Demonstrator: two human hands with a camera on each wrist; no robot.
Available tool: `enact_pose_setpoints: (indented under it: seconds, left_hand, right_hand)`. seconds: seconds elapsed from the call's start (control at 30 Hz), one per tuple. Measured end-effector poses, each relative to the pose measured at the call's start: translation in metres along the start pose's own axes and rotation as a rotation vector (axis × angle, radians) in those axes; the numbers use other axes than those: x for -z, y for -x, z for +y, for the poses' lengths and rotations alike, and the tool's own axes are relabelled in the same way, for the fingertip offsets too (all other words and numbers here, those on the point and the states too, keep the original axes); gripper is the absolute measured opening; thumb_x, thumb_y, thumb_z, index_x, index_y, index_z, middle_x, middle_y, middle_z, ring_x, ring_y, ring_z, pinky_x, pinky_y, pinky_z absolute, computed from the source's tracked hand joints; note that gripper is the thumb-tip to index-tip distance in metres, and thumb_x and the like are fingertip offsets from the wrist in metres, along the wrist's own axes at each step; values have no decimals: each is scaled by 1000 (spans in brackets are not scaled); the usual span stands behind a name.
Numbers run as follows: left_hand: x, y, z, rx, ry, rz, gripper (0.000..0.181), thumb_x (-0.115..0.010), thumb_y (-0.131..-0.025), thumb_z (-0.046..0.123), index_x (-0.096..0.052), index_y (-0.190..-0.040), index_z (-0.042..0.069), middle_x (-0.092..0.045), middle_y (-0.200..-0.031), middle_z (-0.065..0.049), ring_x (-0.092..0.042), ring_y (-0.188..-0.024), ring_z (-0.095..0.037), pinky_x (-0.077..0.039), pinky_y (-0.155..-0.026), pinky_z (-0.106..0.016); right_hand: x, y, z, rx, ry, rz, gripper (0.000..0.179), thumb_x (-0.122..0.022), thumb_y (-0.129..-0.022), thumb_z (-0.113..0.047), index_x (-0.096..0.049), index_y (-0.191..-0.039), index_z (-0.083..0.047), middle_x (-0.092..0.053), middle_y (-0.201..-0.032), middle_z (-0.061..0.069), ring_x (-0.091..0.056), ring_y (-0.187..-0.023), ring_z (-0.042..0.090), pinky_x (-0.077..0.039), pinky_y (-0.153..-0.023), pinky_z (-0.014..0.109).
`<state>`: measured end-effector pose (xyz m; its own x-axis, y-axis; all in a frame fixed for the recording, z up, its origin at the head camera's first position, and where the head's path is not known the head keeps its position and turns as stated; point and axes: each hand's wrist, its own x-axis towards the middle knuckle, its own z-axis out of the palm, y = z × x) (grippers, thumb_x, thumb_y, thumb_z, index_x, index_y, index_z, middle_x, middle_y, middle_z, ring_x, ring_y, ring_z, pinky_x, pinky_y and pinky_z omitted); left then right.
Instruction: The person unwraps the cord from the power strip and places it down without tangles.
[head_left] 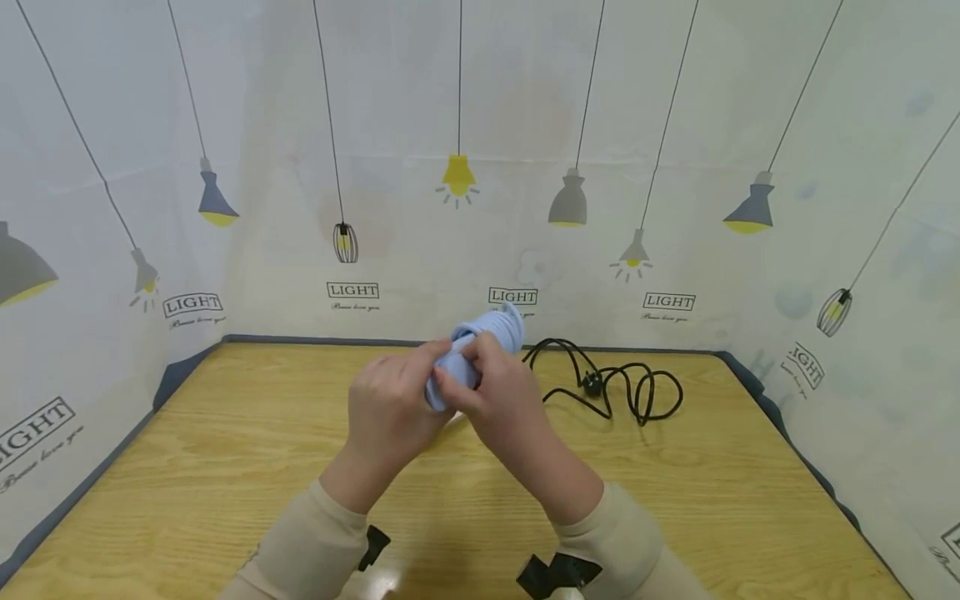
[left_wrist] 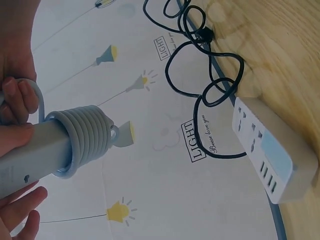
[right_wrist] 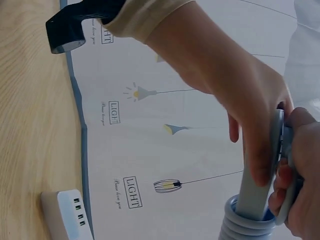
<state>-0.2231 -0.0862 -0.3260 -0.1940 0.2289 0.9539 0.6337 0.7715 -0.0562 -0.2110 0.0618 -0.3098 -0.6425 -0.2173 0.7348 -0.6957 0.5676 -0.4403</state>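
Observation:
A pale blue handheld appliance (head_left: 454, 377) is held up in front of me over the table; its exact kind cannot be told. Its pale blue cord (left_wrist: 87, 132) is wound in several tight coils round one end. My left hand (head_left: 393, 396) grips the body from the left. With curled fingers my right hand (head_left: 504, 408) holds a stretch of the cord against the body, as the right wrist view shows near the coils (right_wrist: 245, 227). In the left wrist view, the right hand's fingers (left_wrist: 22, 97) curl round that loop of cord. The hands partly hide the body.
A white power strip (left_wrist: 270, 155) lies on the wooden table (head_left: 225, 467), mostly hidden by my hands in the head view. Its black cable (head_left: 641, 392) loops loosely toward the back right. Behind stands a white backdrop (head_left: 405, 100) printed with lamps.

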Motion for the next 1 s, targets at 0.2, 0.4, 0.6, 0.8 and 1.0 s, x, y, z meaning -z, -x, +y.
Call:
enact_pose_setpoints:
  seconds: [0.2, 0.4, 0.6, 0.8, 1.0]
  left_hand:
    - [3, -1, 1, 28, -33, -9, 30, -76, -71, 20, -71, -96, 4, -68, -68, -6, -60, -51, -19, -47, -50, -34]
    - [4, -3, 2, 15, -18, 11, 33, -79, -69, 21, -72, -96, 3, -68, -68, -6, -59, -49, -19, -44, -46, -33]
    - [4, -6, 2, -9, -44, 28, 34, -79, -69, 22, -71, -95, 3, -67, -66, -6, -58, -49, -19, -46, -48, -33]
    - [5, -8, 3, -13, -83, 38, 33, -79, -70, 26, -71, -94, 4, -68, -67, -6, -61, -51, -17, -44, -47, -32]
    - [6, -7, 2, -7, -81, 32, 32, -78, -72, 26, -71, -94, 3, -69, -69, -6, -61, -51, -17, -45, -48, -32]
  right_hand:
    - [-8, 2, 2, 48, -38, 83, 28, -70, -85, -22, -47, -84, -6, -43, -60, -1, -40, -48, 6, -36, -40, 21]
    - [-2, -1, 0, 31, -79, 47, 27, -71, -84, -19, -47, -81, -7, -47, -62, -1, -40, -50, 7, -36, -42, 22]
    - [3, -4, -4, -42, -125, 12, 28, -71, -85, -19, -46, -81, -7, -44, -62, -3, -39, -50, 7, -36, -42, 23]
    - [-1, 0, -7, -74, -114, 75, 27, -71, -84, -22, -52, -88, -4, -49, -65, 0, -45, -52, 9, -40, -43, 23]
    - [0, -3, -8, -65, -115, 52, 27, -71, -85, -21, -50, -85, -5, -47, -64, 0, -43, -53, 10, -39, -44, 24]
